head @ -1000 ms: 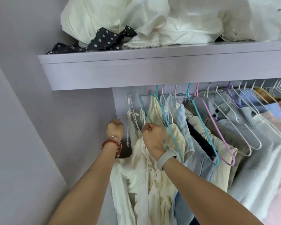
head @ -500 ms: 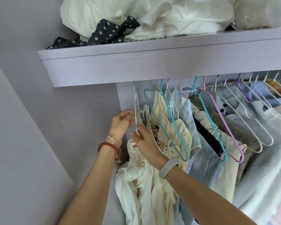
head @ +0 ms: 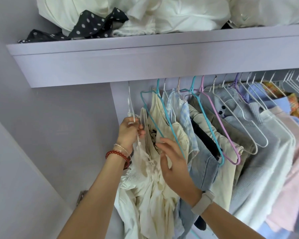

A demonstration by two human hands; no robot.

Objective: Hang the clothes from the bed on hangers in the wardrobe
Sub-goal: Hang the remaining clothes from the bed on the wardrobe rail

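1. The wardrobe [head: 67, 118] fills the view: its lilac shelf [head: 145, 64] runs across the top, piled with white bedding [head: 179, 12] and a black polka-dot cloth [head: 86, 26].
2. Below the shelf, a row of hung clothes [head: 248, 135] packs the space from the middle to the right edge; open room is left only at the far left, against the side panel.
3. The white garment [head: 145, 178] hangs at that left end on a white hanger [head: 130, 104], touching the cream top beside it.
4. The left hand [head: 128, 131] has risen since a second ago and now pinches the garment's strap just under the hanger.
5. The right hand [head: 172, 164], a fist earlier, has opened: fingers spread, resting against the garment beside the teal hanger [head: 164, 118].
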